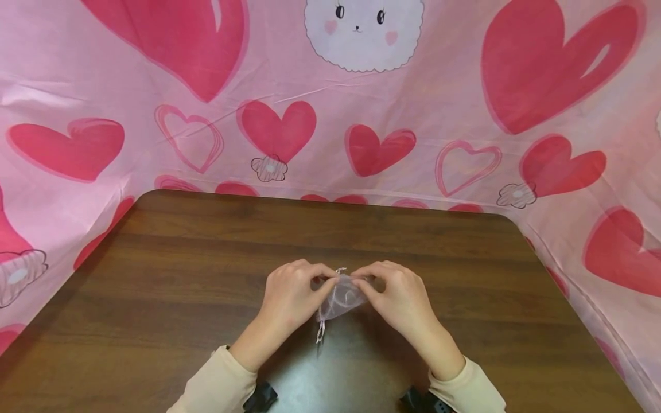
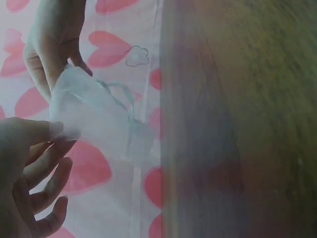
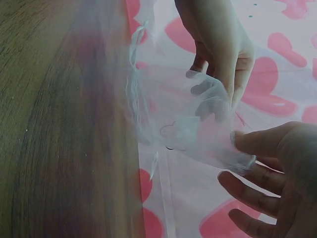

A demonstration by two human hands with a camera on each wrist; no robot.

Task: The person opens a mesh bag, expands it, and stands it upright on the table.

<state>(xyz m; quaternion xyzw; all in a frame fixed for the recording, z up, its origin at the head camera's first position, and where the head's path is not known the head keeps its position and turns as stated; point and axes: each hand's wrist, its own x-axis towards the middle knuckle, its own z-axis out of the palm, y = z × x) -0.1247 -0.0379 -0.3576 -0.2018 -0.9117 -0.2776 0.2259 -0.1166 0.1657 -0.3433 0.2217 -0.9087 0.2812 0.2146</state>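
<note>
A small sheer white drawstring pouch is held up between both hands over the table. My left hand pinches one side of it between thumb and index finger. The opposite side is pinched by the thumb and fingertips of my right hand. Ribbon cords dangle from the pouch on the left. In the right wrist view the mesh of the pouch is see-through, with the cord gathered along one end. Pale curved lines show through the mesh; whether anything lies inside I cannot tell.
A dark brown wooden table spreads under the hands. Behind and beside it hangs a pink cloth with red hearts. Black wrist devices sit by both cream sleeves.
</note>
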